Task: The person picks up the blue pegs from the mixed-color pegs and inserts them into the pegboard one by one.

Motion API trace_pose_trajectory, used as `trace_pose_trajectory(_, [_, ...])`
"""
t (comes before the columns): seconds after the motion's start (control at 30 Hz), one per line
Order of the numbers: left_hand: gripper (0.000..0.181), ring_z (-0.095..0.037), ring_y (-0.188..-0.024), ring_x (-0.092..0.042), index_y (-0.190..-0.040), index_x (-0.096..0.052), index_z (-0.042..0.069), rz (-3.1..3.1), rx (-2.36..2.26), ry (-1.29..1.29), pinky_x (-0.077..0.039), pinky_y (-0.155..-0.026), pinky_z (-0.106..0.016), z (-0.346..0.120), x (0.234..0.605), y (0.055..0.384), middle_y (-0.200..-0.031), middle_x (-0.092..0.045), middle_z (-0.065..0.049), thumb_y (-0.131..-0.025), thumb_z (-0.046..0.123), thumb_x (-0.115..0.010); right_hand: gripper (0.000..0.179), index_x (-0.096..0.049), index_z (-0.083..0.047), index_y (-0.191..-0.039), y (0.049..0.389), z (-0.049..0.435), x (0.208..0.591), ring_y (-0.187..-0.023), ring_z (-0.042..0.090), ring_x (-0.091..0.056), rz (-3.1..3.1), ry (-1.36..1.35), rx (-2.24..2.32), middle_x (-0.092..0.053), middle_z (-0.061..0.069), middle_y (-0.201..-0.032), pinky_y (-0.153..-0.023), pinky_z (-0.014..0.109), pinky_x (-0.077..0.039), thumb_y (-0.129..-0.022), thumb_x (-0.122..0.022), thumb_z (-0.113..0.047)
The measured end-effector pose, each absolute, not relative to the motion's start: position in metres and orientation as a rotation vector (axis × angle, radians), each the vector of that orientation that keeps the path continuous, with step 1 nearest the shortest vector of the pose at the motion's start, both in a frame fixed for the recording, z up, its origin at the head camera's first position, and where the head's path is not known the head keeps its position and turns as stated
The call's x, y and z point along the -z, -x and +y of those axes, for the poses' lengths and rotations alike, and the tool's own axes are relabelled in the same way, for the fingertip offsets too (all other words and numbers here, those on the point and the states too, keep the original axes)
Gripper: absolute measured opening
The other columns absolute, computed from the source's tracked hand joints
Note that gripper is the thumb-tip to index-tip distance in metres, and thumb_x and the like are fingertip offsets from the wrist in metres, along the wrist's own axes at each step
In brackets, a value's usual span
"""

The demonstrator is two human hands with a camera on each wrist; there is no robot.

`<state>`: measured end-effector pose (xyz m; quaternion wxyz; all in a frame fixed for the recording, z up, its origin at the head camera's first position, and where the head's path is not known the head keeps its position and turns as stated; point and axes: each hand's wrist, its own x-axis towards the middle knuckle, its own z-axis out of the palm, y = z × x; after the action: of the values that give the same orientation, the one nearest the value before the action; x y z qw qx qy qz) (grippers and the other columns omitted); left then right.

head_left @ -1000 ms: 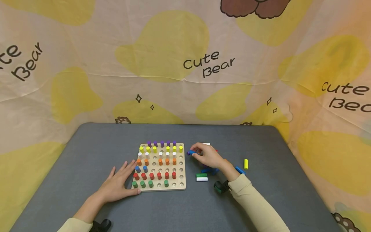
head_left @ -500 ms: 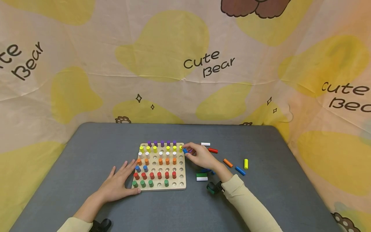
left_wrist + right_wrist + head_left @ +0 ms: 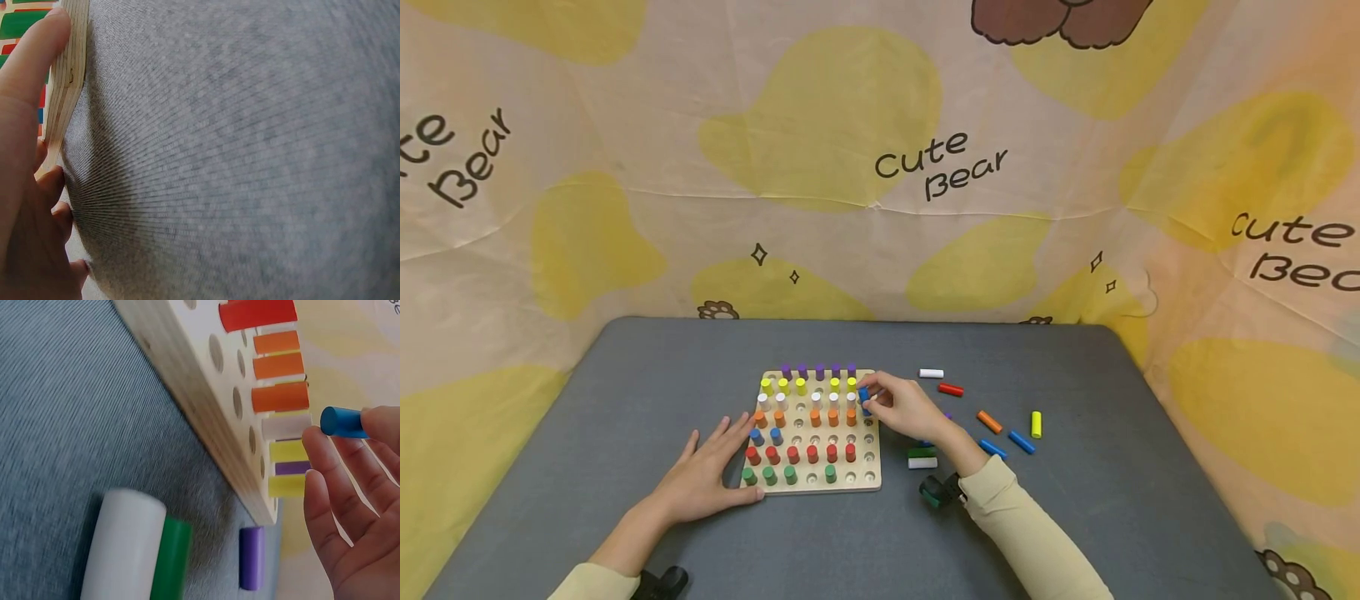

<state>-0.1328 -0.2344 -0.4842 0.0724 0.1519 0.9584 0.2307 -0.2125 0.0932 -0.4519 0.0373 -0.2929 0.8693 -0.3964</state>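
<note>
A wooden pegboard [image 3: 859, 489] stands on the grey table, with rows of purple, yellow, white, orange, blue, red and green pegs upright in it. My right hand [image 3: 908, 406] pinches a blue peg [image 3: 864, 402] between thumb and fingers over the board's right side. In the right wrist view that blue peg [image 3: 344, 422] is held clear above the holes, its lower end free. My left hand [image 3: 703, 479] lies spread along the board's left edge, thumb at the near corner. The left wrist view shows the thumb [image 3: 53, 31] touching the wooden edge.
Loose pegs lie right of the board: a white peg [image 3: 932, 373], a red peg [image 3: 951, 389], an orange peg [image 3: 989, 422], a yellow peg [image 3: 1037, 424], and blue pegs [image 3: 1022, 442]. Near the right wrist are a green peg [image 3: 922, 452] and another white peg [image 3: 922, 463]. A patterned cloth hangs behind.
My right hand has moved left from the table beside the board to above its right side, and the blue peg has turned from lying sideways to nearly upright. My left hand has stayed put.
</note>
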Motion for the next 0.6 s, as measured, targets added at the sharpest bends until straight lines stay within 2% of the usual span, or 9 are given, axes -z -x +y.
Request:
trace_pose_trajectory(0.13, [0.106,-0.038,-0.139,-0.017,-0.147,-0.025,0.02,2.876,-0.692,-0.452,-0.003,-0.104,-0.067,-0.235,0.486,0.134,-0.151,-0.026,-0.009,-0.064,0.072,-0.064,0.025,-0.059,-0.01,-0.114,0.212,0.086,0.45,-0.079,0.009,-0.06,2.657,0.892,1.22,-0.064,0.002,-0.1,-0.064,0.021,-0.049,-0.089,-0.06,-0.013])
trace_pose_trajectory(0.6, [0.106,-0.038,-0.139,-0.017,-0.147,-0.025,0.018,2.88,-0.701,-0.462,-0.003,-0.103,-0.067,-0.235,0.486,0.134,-0.151,-0.026,-0.009,-0.064,0.071,-0.064,0.023,-0.059,-0.008,-0.113,0.204,0.061,0.443,-0.087,0.011,-0.062,2.562,0.943,1.231,-0.064,0.001,-0.102,-0.071,0.017,-0.05,-0.09,-0.059,-0.012])
